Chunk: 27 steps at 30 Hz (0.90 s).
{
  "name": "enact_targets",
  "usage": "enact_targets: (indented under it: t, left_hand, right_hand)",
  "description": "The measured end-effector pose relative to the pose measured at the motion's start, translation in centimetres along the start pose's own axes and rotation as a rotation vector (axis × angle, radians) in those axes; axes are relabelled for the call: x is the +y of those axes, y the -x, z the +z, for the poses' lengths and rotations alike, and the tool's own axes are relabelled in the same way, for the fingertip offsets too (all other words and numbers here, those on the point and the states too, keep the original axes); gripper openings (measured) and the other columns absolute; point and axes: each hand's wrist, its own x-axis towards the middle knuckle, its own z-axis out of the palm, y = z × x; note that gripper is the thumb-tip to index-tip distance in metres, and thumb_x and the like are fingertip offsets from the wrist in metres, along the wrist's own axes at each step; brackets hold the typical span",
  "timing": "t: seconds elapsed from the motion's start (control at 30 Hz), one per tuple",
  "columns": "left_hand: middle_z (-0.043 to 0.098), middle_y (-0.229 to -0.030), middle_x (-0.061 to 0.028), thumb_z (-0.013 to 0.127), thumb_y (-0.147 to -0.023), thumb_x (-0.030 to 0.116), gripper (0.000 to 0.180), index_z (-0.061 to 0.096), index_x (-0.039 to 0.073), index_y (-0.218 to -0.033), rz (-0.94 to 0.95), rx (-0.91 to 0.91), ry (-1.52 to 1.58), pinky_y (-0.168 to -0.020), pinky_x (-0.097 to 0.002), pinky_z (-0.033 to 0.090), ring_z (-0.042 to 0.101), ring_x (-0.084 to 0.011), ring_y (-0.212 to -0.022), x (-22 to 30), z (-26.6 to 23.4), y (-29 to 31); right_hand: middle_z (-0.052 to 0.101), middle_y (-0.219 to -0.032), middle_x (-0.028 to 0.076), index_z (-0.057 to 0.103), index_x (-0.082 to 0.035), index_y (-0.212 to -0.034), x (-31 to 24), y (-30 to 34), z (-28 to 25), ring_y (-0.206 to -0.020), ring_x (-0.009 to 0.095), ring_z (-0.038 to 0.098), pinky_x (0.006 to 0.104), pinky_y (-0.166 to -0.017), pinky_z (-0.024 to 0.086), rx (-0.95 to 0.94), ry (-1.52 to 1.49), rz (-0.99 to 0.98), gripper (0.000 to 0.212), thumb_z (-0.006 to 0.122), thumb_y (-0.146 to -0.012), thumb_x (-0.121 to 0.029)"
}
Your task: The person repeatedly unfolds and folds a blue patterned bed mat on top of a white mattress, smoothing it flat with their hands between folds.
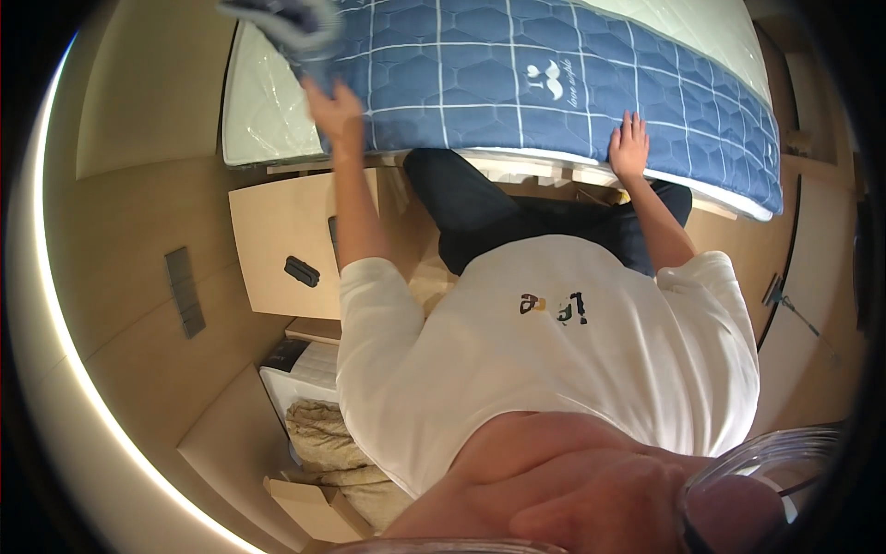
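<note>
A blue quilted mattress pad [480,83] with a white grid and a small white print lies over a white mattress [263,120]. At its left end, a blurred blue-and-white flap [291,26], apparently the pad's corner, is raised and in motion. My left hand [337,118] is just below that flap at the pad's left edge, fingers apart; whether they touch the cloth I cannot make out. My right hand [629,148] rests flat on the pad near the mattress's front edge, fingers stretched out and holding nothing.
My dark-trousered legs [471,203] are against the bed's wooden frame [526,171]. Left of me stands a pale nightstand [281,235] with a black object [302,271] on it. Behind lie beige bedding [328,443] and an open cardboard box [318,512]. A long-handled tool [780,294] is at right.
</note>
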Motion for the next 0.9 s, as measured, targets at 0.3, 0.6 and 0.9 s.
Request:
enact_targets:
  t: [0.3, 0.6, 0.9]
  left_hand:
    - [0.04, -0.158, -0.0191, 0.074, -0.079, 0.017, 0.074, 0.049, 0.007, -0.148, 0.564, -0.922, -0.314, -0.123, -0.0575, 0.023, 0.031, -0.0413, -0.149, 10.2, 10.4, 21.5]
    - [0.031, -0.162, -0.0224, 0.082, -0.079, 0.032, 0.093, 0.037, 0.014, -0.158, 0.545, -0.939, -0.607, -0.12, -0.0615, 0.021, 0.027, -0.0453, -0.15, 16.0, 12.8, 26.5]
    - [0.03, -0.162, -0.0206, 0.084, -0.077, 0.025, 0.098, 0.033, 0.025, -0.16, 0.403, -0.926, -0.711, -0.122, -0.0586, 0.021, 0.026, -0.0416, -0.151, 19.3, 15.9, 28.2]
  right_hand:
    - [0.036, -0.163, 0.015, 0.043, -0.014, -0.154, 2.9, 1.9, -1.8, -0.151, 0.036, 0.03, 0.0534, -0.123, 0.024, 0.002, -0.189, -0.064, 0.057, 0.051, -0.102, -0.035]
    - [0.056, -0.137, 0.032, 0.053, 0.012, -0.134, 33.6, 3.4, -4.5, -0.131, 0.046, 0.052, 0.0521, -0.112, 0.04, 0.439, -0.22, 0.513, 0.067, 0.068, -0.091, -0.038]
    - [0.051, -0.149, 0.012, 0.042, -0.013, -0.151, 69.8, -2.8, -8.2, -0.124, 0.023, 0.056, 0.0383, -0.094, 0.053, 0.323, -1.42, 1.4, 0.093, 0.069, -0.082, -0.07]
